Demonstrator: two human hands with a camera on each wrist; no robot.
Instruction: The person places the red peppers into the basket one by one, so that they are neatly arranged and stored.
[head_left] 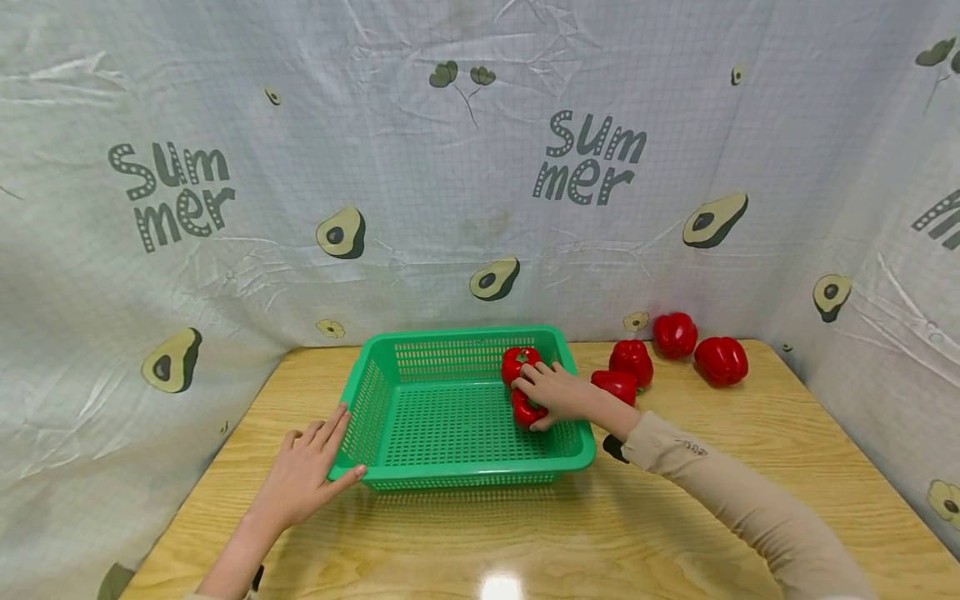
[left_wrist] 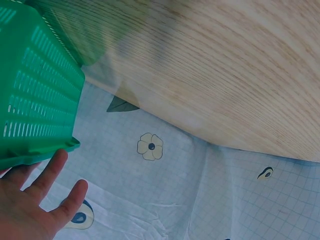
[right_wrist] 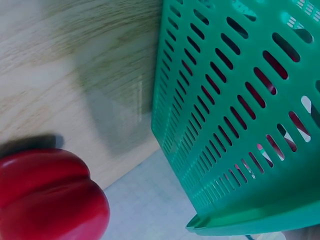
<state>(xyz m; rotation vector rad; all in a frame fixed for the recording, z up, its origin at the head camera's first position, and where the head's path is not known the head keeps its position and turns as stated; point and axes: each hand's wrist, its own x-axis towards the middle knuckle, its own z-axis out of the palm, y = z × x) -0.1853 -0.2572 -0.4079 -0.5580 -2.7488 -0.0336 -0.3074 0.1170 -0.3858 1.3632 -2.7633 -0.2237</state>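
Observation:
A green plastic basket (head_left: 480,472) with slotted walls stands on the wooden table. My left hand (head_left: 303,468) rests against its left rim, fingers extended and thumb spread along the front corner. Inside the basket at the right, my right hand (head_left: 557,393) holds a red bell pepper (head_left: 527,412) low, partly covering it. Just behind that one sits another red bell pepper (head_left: 518,361), stem up. The left wrist view shows the left fingers (left_wrist: 50,172) at the basket's rim. In the right wrist view the right hand is hidden behind the basket wall (right_wrist: 225,125).
Outside the basket's right wall lie several more red bell peppers, the nearest one (head_left: 615,384) close to the right forearm and the farthest right one (head_left: 721,361) near the back edge. A printed cloth (head_left: 420,275) hangs behind and beside the table (head_left: 712,450).

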